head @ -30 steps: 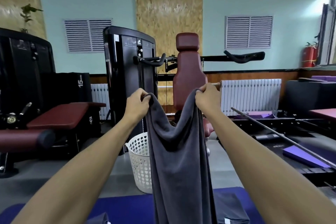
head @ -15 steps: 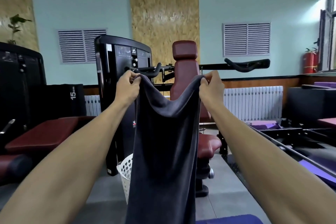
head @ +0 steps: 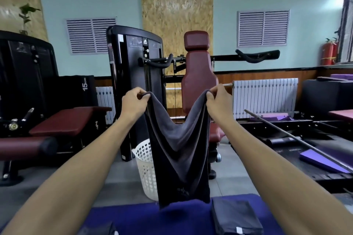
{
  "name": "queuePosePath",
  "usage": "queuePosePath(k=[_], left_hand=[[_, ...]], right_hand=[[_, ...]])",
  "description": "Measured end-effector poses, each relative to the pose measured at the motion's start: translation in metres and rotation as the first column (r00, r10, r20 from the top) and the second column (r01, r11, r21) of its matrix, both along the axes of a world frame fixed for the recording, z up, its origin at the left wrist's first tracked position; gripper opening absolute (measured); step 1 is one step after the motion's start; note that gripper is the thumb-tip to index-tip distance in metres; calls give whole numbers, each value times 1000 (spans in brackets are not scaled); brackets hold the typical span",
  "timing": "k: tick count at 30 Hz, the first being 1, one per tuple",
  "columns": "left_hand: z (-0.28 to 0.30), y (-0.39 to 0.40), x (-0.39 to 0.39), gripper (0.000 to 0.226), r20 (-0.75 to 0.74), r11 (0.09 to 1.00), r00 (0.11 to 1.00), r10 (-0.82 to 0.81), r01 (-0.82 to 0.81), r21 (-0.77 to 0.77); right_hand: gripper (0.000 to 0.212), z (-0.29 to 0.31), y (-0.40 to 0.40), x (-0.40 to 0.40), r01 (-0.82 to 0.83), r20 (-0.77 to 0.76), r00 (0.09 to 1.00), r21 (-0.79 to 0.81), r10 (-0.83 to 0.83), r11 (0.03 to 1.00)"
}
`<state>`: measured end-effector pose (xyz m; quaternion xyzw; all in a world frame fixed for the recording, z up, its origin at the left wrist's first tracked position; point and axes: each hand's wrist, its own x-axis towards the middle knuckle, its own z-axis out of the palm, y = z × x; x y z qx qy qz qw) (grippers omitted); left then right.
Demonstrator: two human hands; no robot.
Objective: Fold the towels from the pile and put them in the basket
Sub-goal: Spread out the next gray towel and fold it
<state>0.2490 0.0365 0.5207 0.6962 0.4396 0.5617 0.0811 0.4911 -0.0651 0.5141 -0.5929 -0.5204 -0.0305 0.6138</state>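
A: Towel [head: 177, 158] first. Where is it right now?

B: Hanging in the middle of the frame. The left hand [head: 134, 102] pinches one top corner and the right hand [head: 219, 101] pinches the other, each grip closed on the cloth, with the top edge sagging in a deep dip between them.

A: What changed in the last second?

B: Half a second ago the hands were higher in the frame and the blue mat [head: 152, 217] was almost out of view. Now they sit lower, and the towel's bottom hem is down at the far edge of the mat, touching it or just short of it; I can't tell which. The view has tipped back down too.

A: And for the task?

B: My read is that the shake-out is over and the towel is being brought down to lie flat for folding. A wider spread would take out the sag before it lands.

A: Basket?

B: The white basket [head: 145, 160] stands on the floor behind the towel, left of centre, partly hidden by it. A folded grey towel [head: 236, 215] lies on the mat at lower right, and another dark piece shows at the lower left edge.
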Motion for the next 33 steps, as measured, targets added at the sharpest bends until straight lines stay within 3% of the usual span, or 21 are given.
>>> queuePosePath(k=[6, 15, 18, 21, 24, 29, 33], left_hand=[[-87, -86, -29, 9, -100, 976, 994, -41, 19, -217], [-101, -146, -28, 10, 108, 968, 972, -209, 221, -117], [-133, -148, -25, 9, 80, 947, 972, -220, 233, -223], [-192, -146, -23, 10, 76, 860, 965, -251, 259, -439], [-256, -143, -20, 18, 46, 742, 954, -296, 260, -618], [-336, -115, -15, 12, -34, 555, 923, -383, 201, -807], [-392, -69, -11, 12, -169, 488, 875, -454, 85, -869]], right_hand=[[6, -86, -73, -20, 34, 75, 997, -209, -18, 977], [7, -102, -127, -26, 34, 85, 996, -120, -24, 992], [9, -123, -135, -29, 28, 109, 994, -197, -6, 980], [9, -173, -137, -27, -38, 87, 994, -340, 71, 940], [14, -235, -135, -23, -69, 68, 990, -538, 125, 840], [19, -317, -116, -6, -96, 52, 975, -777, 215, 623], [13, -363, -75, 7, -93, 89, 911, -907, 403, 411]])
